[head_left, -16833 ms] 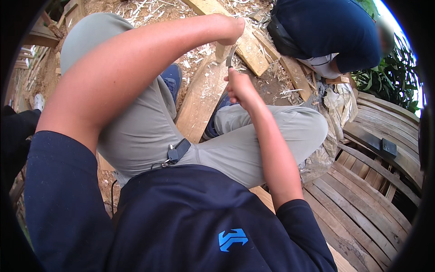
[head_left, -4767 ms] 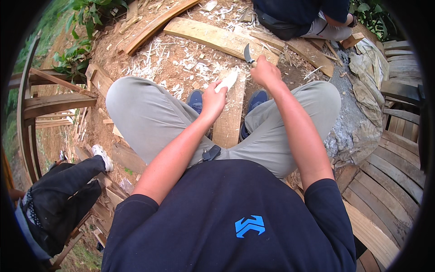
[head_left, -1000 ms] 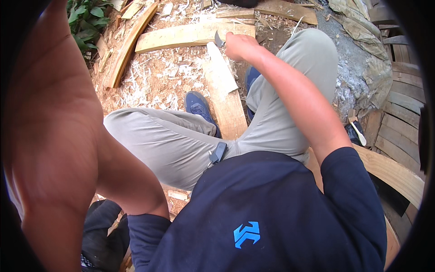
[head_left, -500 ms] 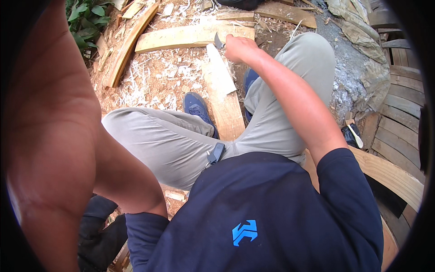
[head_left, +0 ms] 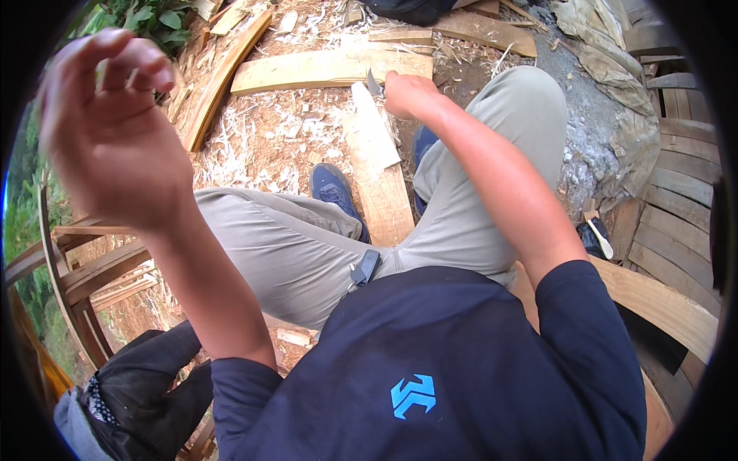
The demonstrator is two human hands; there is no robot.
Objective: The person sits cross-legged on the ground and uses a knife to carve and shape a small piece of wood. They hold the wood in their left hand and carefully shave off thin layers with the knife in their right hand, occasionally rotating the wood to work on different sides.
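Observation:
My left hand [head_left: 115, 142] is raised close to the camera at the left, slightly blurred. Its palm shows bare, the fingers are loosely bent, and nothing is in it. Beyond my knees, my right hand [head_left: 410, 95] is closed around a knife, whose handle is hidden by the fingers. The knife's short curved dark blade [head_left: 374, 83] sticks out to the left. Just below the blade, a pale, tapered piece of wood [head_left: 377, 131] lies on a plank [head_left: 390, 203] that runs between my shoes toward me.
A wide board [head_left: 300, 71] lies across the shaving-covered ground, with a long beam [head_left: 227, 84] slanting at its left. A wooden frame [head_left: 100, 276] stands at the left, near dark clothing [head_left: 154, 384]. Grey sheeting [head_left: 615, 138] and a slatted wooden wall [head_left: 680, 184] are on the right.
My left hand has moved away from the camera, so its fingers and the wooden frame behind now show. My right hand keeps hold of the knife, almost in the same place.

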